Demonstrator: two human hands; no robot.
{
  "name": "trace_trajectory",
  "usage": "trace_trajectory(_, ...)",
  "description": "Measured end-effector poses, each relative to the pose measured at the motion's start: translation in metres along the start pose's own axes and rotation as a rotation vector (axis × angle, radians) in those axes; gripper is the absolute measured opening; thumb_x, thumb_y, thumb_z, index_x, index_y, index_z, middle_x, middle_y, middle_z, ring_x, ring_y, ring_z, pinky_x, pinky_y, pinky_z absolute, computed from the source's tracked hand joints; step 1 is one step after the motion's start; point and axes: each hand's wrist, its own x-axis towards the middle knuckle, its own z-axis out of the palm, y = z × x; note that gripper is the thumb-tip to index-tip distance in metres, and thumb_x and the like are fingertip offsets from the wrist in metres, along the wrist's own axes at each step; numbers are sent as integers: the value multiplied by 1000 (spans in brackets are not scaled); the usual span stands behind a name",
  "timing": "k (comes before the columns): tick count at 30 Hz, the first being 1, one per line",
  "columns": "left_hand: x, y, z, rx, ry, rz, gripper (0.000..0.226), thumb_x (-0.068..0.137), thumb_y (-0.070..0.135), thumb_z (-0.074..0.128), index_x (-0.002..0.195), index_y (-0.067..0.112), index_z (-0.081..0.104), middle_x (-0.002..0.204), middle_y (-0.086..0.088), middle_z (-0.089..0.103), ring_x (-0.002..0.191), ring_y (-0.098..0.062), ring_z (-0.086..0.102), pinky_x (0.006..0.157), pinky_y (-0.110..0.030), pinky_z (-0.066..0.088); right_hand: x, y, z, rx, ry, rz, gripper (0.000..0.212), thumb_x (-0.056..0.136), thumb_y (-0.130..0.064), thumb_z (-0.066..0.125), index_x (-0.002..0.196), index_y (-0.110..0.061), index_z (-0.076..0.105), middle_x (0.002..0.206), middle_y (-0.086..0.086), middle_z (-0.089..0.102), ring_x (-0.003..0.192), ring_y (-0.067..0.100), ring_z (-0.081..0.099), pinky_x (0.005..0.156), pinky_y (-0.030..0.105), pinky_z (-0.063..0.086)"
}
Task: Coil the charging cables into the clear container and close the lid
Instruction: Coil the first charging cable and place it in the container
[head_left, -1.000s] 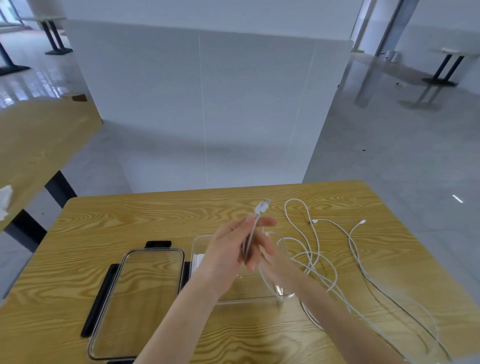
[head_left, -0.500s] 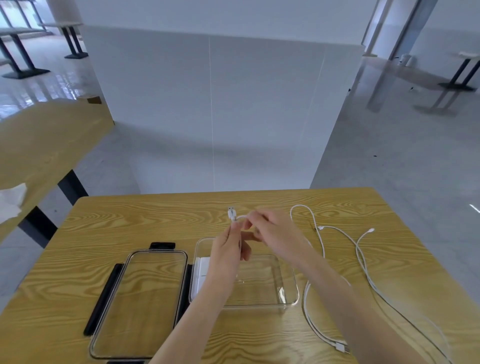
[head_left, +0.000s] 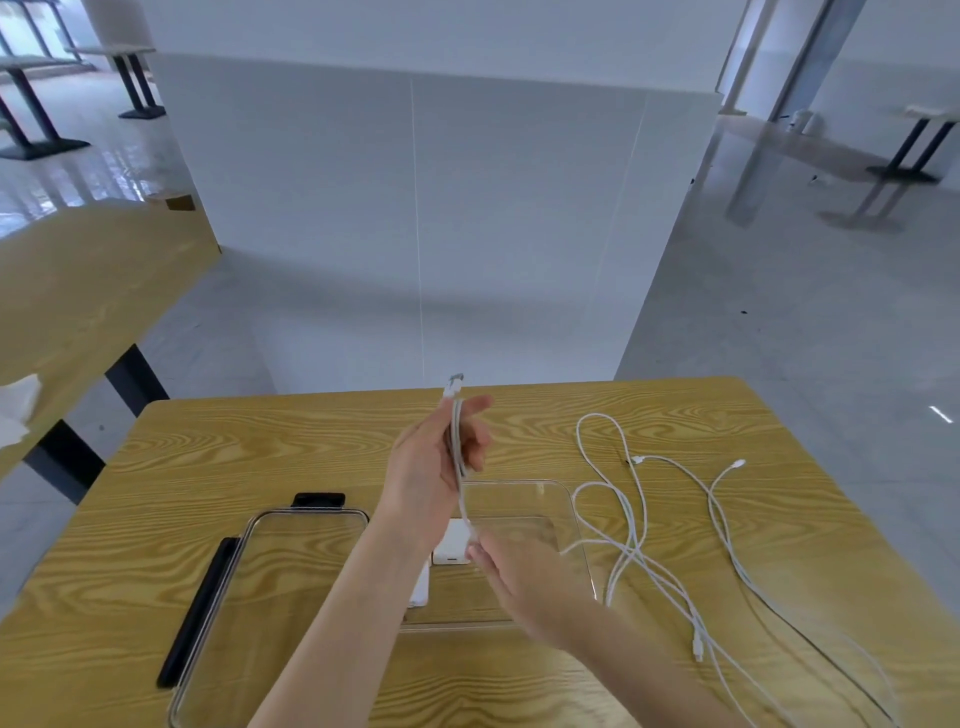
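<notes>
My left hand (head_left: 431, 467) is raised above the clear container (head_left: 576, 514) and grips folded loops of a white charging cable (head_left: 457, 441), whose USB plug sticks up past the fingertips. The same cable runs down to my right hand (head_left: 519, 577), which pinches it low over the container. More loose white cable (head_left: 639, 540) lies tangled on the table to the right, its connectors spread out. A white charger block (head_left: 452, 543) sits inside the container at its left end. The clear lid (head_left: 291, 587) with black clasps lies flat to the left.
The work surface is a wood-grain table (head_left: 260, 441). A white partition wall (head_left: 415, 208) stands just beyond its far edge. Another wooden table (head_left: 78, 291) with a white tissue on it stands at the left.
My hands were together near the plug half a second ago. Since then my right hand has slid down along the cable toward the container, and my left hand has lifted with the loops.
</notes>
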Motion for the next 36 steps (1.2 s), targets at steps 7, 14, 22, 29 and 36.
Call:
trace_trajectory(7, -24, -5, 9, 244, -96, 17, 37, 97, 18, 35, 88, -1, 66, 57, -9, 58, 38, -9, 32, 61, -25, 32, 41, 34, -39, -13, 42, 137, 26, 98, -37, 34, 81, -30, 51, 69, -4, 56, 69, 20, 58, 67, 35, 45)
trace_trajectory(14, -14, -31, 0, 450, 4, -118, 37, 99, 25, 33, 98, 8, 65, 55, -1, 65, 40, -9, 34, 63, -21, 38, 64, 5, -108, 141, 207, 198, 14, 72, -26, 73, 67, -22, 61, 59, -11, 56, 57, 8, 50, 59, 29, 42)
trace_trajectory(22, 5, -31, -6, 245, 188, -103, 42, 100, 24, 33, 75, 7, 61, 58, -2, 60, 59, -16, 50, 60, -24, 40, 30, -47, -87, 194, 279, 61, 19, 93, -27, 51, 93, -15, 66, 67, -6, 65, 62, 9, 57, 62, 27, 44)
trace_trajectory(29, 11, -12, -7, 0, 95, -101, 39, 99, 25, 32, 103, 1, 63, 81, -7, 75, 58, -12, 56, 59, -22, 43, 5, -42, -23, 137, 265, -30, 34, 99, -37, 22, 108, -14, 46, 56, -6, 44, 48, 18, 42, 50, 33, 30)
trace_trajectory(36, -7, 1, -3, 175, -101, -76, 40, 98, 20, 32, 90, 3, 68, 57, -4, 60, 46, -11, 46, 50, -21, 39, 15, 0, -5, 106, -19, 37, 28, 101, -35, 27, 98, -19, 49, 67, 6, 58, 62, 24, 57, 66, 41, 47)
